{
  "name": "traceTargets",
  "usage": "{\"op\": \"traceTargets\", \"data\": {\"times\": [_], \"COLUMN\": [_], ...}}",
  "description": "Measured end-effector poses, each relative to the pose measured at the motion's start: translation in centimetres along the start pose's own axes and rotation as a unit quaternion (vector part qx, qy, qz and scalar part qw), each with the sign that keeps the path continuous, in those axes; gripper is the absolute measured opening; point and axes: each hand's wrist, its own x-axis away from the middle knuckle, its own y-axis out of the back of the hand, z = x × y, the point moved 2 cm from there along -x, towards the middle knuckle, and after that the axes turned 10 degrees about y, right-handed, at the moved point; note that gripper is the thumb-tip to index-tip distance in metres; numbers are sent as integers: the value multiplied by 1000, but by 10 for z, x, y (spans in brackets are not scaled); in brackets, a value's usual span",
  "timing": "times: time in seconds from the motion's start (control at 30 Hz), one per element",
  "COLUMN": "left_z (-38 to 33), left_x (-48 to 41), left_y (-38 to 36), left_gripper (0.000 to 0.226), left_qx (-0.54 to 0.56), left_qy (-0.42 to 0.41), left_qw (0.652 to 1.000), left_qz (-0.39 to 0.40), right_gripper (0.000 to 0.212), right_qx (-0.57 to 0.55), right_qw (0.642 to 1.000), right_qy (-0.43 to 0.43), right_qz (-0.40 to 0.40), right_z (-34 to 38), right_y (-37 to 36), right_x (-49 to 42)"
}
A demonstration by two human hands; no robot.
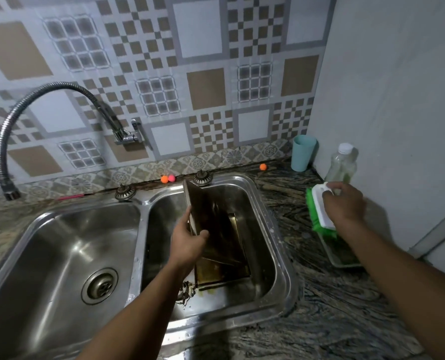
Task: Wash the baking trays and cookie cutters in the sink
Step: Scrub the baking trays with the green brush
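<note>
Left grip (187,242) is pinching the edge of a dark tray (211,209), thumb on the inner face and fingers behind. The tray stands on edge in the right basin of the sink (289,268), its top leaning against the back rim. A second tray (224,275) lies flat on the basin floor underneath it. There's something small and wiry by the basin's front-left corner. It might be a cutter, but I can't really tell.

Right grip (345,203) is curled round the white back of a brush (317,203), green bristles pointing left. It's held above a shallow dish (343,258) on the surface (320,307), off to the right of the sink and well apart from the tray.

The bit that matters: the standing tray's long axis runs front to back, and its grimy face is turned right, straight at the brush hand. So I'd guess the brush only has to come left over the rim to meet that face, while the left hand keeps the tray propped.

The faucet (47,92) hangs over by the left basin, nowhere near the trays. No water visible.
</note>
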Motion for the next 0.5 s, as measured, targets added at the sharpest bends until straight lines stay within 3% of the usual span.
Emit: {"op": "traceTargets", "data": {"times": [0.23, 0.43, 0.5], "left_z": [-1, 0, 3], "left_x": [-4, -8, -7], "left_y": [32, 59, 76], "left_gripper": [63, 58, 57], "left_qx": [24, 66, 79], "left_qy": [-30, -36, -36], "left_qw": [999, 997, 996], "left_qz": [-12, 12, 13], "right_gripper": [21, 21, 23], "right_qx": [-177, -175, -144], "right_qw": [974, 955, 965], "right_qy": [-67, 152, 143], "right_qz": [123, 186, 166], "right_z": [100, 194, 187], "right_y": [-123, -205, -211], "right_x": [60, 125, 110]}}
